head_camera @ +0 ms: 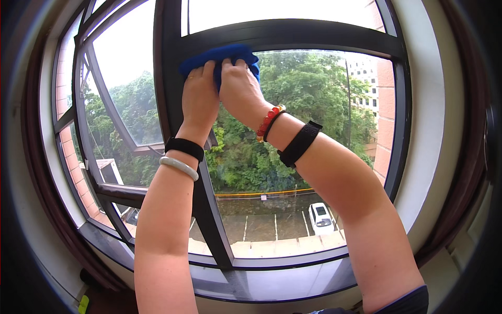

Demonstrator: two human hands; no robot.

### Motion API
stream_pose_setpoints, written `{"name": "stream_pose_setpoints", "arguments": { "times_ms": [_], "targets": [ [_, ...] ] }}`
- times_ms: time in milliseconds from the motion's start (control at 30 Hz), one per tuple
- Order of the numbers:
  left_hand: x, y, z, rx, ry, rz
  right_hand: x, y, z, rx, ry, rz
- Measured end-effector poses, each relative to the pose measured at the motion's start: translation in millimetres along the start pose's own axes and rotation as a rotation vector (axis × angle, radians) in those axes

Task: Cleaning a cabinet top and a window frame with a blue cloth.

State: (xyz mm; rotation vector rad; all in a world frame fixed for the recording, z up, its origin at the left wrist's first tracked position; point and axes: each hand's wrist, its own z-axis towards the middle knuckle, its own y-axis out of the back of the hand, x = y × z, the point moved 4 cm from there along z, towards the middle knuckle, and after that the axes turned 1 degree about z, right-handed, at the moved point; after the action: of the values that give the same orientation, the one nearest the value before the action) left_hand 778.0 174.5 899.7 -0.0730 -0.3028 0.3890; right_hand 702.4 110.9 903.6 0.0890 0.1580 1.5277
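Observation:
Both my hands are raised side by side on a blue cloth [231,51]. The cloth lies bunched against the dark window frame [274,35], where the upright mullion meets the horizontal bar. My left hand [200,94] presses the cloth's left part over the mullion, its fingertips partly hidden in the fabric. My right hand [241,86] grips the cloth's right part, at the upper left corner of the large window pane [306,117]. A pale bangle and black strap circle my left wrist; red beads and a black strap circle the right.
On the left, a hinged window sash [129,141] stands tilted away from its frame. A window handle [213,139] juts out beside the mullion. Below runs a glossy sill [274,280]. Dark curtains [466,157] hang at both sides. Outside are trees and a parked white car [321,219].

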Motion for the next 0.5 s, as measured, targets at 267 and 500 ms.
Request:
{"name": "stream_pose_setpoints", "arguments": {
  "times_ms": [267, 500],
  "targets": [
    [-0.3, -4.0, -0.8, 0.019, 0.105, -0.013, -8.7, -0.6, -3.3, 0.054, 0.110, 0.023],
    [-12.3, -15.4, -2.0, -0.050, 0.084, -0.028, -28.7, 22.2, -7.0, 0.033, 0.110, 0.057]
  ]
}}
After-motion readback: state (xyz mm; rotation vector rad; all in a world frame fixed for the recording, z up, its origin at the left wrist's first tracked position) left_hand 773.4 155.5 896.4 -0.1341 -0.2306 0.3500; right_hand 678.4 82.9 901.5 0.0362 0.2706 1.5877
